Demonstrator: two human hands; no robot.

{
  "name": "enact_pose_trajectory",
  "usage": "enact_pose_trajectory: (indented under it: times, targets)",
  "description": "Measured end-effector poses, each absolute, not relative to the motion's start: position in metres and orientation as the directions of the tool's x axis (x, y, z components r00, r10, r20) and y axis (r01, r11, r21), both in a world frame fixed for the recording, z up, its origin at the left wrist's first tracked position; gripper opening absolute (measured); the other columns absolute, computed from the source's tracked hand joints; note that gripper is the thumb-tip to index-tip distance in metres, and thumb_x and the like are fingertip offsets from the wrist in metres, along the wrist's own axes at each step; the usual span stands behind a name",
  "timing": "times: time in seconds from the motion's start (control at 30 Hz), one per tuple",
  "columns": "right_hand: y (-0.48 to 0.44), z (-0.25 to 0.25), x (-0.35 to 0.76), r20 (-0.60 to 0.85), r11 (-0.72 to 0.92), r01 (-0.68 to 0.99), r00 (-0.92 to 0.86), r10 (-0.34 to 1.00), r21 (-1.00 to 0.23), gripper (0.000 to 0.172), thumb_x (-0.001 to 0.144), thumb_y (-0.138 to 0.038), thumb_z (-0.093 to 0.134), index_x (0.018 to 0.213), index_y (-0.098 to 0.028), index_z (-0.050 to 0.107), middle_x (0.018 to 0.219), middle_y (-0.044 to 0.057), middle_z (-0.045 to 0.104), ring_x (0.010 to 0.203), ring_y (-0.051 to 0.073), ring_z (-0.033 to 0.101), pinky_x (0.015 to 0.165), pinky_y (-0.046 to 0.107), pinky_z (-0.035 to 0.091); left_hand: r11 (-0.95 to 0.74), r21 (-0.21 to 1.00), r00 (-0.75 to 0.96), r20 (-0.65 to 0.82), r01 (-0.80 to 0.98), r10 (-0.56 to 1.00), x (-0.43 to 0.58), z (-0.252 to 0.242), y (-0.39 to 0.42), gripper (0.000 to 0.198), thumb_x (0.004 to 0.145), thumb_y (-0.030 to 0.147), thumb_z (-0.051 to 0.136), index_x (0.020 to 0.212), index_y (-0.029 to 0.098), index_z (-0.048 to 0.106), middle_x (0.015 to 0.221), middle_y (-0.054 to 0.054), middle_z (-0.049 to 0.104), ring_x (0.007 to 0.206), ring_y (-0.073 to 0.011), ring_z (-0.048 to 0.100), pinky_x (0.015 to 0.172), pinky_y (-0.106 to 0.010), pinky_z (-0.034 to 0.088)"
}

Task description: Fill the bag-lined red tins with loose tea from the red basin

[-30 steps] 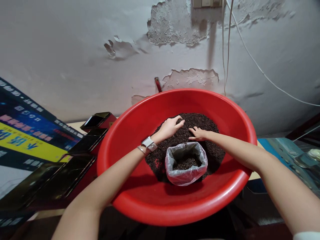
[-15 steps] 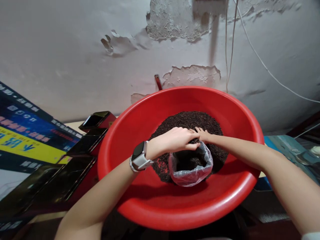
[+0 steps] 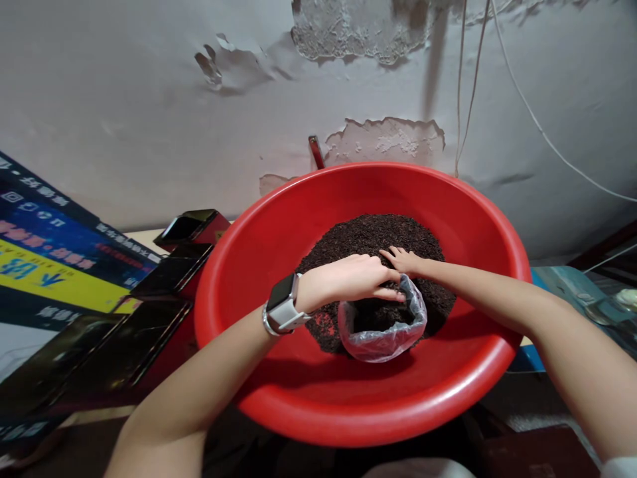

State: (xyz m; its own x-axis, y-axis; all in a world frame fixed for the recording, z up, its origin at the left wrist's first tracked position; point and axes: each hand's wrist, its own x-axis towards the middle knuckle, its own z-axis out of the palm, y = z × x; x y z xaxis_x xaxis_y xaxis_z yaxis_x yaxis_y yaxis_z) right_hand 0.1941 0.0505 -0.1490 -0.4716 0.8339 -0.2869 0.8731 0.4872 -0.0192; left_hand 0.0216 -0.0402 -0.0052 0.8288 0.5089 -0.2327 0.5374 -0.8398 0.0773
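A big red basin (image 3: pixel 462 392) holds a spread heap of dark loose tea leaves (image 3: pixel 368 229). A clear plastic bag (image 3: pixel 381 348), mouth up and partly filled with dark leaves, stands in the heap. My left hand (image 3: pixel 361 277), with a watch (image 3: pixel 283 295) on its wrist, hangs over the bag's mouth. Its thumb is apart from the bent fingers, and its palm is hidden. Just behind the bag, my right hand (image 3: pixel 405 261) rests on the leaves, fingers spread.
Dark glossy boxes (image 3: pixel 164 272) stand left of the basin beside a printed banner (image 3: pixel 50 259). Behind the basin is a peeling wall (image 3: pixel 239 126) with hanging cords (image 3: pixel 468 99). A bluish translucent bag (image 3: pixel 577 292) lies to the right.
My left hand has moved slightly toward me over the bag's mouth, away from my right hand, and its thumb has lowered. The right hand's fingers show more fully. The view has shifted slightly.
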Motion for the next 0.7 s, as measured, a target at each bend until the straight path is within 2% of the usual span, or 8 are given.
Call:
enact_pose_trajectory:
  times: [0.2, 0.33, 0.7]
  targets:
    - [0.050, -0.149, 0.195, -0.261, 0.508, 0.861, -0.491, 0.831, 0.000, 0.077, 0.088, -0.049, 0.044, 0.151, -0.015, 0.013, 0.150, 0.021, 0.023, 0.134, 0.039, 0.031, 0.098, 0.056, 0.040, -0.841, 0.076, 0.830, -0.235, 0.535, 0.506, 0.022, -0.003, -0.041, 0.031, 0.093, 0.047, 0.046, 0.104, 0.027, 0.066, 0.083, -0.003, 0.071, 0.075, -0.0180, 0.066, 0.065, -0.024, 0.041]
    - [0.050, -0.151, 0.194, -0.241, 0.523, 0.852, -0.503, 0.830, 0.022, 0.075, 0.090, -0.048, 0.041, 0.150, -0.011, 0.015, 0.146, 0.023, 0.030, 0.130, 0.038, 0.034, 0.096, 0.053, 0.043, -0.856, 0.092, 0.851, -0.206, 0.508, 0.483, 0.020, -0.007, -0.035, 0.029, 0.090, 0.044, 0.053, 0.107, 0.024, 0.066, 0.082, -0.003, 0.070, 0.074, -0.0162, 0.065, 0.064, -0.022, 0.040]
    - [0.050, -0.155, 0.193, -0.222, 0.476, 0.879, -0.459, 0.860, 0.029, 0.059, 0.093, -0.040, 0.040, 0.144, -0.012, 0.028, 0.136, 0.022, 0.041, 0.117, 0.034, 0.051, 0.090, 0.044, 0.047, -0.838, 0.091, 0.831, -0.219, 0.538, 0.511, 0.019, -0.010, -0.027, 0.018, 0.085, 0.035, 0.063, 0.097, 0.024, 0.069, 0.080, -0.001, 0.070, 0.069, -0.0138, 0.061, 0.058, -0.022, 0.034]
